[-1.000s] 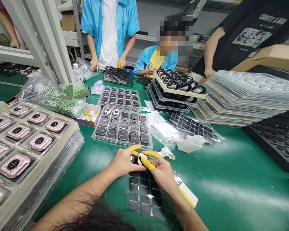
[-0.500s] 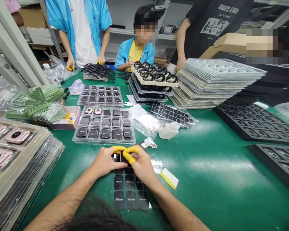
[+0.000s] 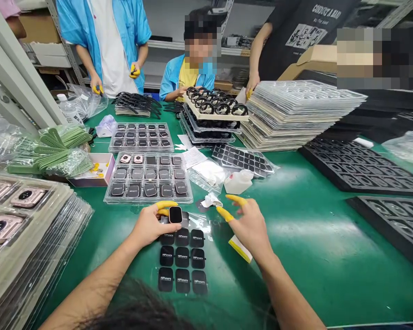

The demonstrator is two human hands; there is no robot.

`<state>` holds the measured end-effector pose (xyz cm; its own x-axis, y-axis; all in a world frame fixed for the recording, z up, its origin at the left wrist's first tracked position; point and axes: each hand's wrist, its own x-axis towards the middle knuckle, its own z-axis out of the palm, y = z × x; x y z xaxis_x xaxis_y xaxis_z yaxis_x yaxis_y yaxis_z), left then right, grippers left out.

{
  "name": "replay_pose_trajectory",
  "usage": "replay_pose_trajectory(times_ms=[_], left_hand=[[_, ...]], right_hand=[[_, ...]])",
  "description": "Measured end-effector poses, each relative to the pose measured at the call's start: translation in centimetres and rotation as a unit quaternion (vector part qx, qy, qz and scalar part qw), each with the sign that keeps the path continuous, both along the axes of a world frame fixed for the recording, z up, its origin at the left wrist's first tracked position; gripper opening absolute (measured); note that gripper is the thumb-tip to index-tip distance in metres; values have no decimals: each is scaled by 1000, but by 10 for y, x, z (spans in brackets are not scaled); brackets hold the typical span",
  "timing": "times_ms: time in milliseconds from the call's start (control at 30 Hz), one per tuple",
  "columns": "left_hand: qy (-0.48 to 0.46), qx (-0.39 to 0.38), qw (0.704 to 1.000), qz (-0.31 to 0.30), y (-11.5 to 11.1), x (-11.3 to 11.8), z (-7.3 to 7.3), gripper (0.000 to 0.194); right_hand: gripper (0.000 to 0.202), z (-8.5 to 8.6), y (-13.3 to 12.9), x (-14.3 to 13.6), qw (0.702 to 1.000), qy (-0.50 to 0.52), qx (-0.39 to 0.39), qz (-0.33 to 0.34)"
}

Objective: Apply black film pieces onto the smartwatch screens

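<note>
Between thumb and yellow-covered fingers, my left hand grips a watch case with a dark screen facing up toward me. My right hand is off to the right, thumb and index finger apart in yellow finger cots, holding nothing. Below the watch lies a clear sheet of black printed square films. Under the right hand sits a small white pad with a yellow edge, partly covered by it. A crumpled white cloth lies just left of the right fingertips.
Ahead stands a clear tray of watch cases and black squares, with another tray behind. A white bottle lies nearby. Stacked trays flank the left; black foam trays lie right. Several people are across the table.
My right hand has let go of the watch case and moved right, its fingers spreading. The left hand still holds the case, and more of the film sheet shows.
</note>
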<state>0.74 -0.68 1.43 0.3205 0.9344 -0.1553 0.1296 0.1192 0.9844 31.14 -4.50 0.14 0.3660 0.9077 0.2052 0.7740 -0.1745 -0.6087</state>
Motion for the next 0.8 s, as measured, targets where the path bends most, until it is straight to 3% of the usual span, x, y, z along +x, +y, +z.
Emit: replay_pose_trajectory(times_ms=[100,267,367,467,633,733,800], left_hand=[[-33,-24,999,6,0,-1,1,70],[-44,-12,999,0,0,-1,1,67],[-27,4,1000,0,0,0,-2,63],[-16,4,1000,4,0,1,-4,62],[23,13,1000,3,0,2,-7,63],[41,21,999,-4,-1,2,-6,64],[51,28,998,-6,-1,2,-5,64]], right_hand=[[29,11,24,-1,999,-30,6,43],[32,31,37,-15,981,154,-11,118],[24,32,35,-26,975,134,-61,165],[31,29,34,-31,961,170,-95,194],[38,29,32,-33,936,306,43,171],[43,31,29,-40,893,415,63,164],[40,31,26,-49,887,422,62,176]])
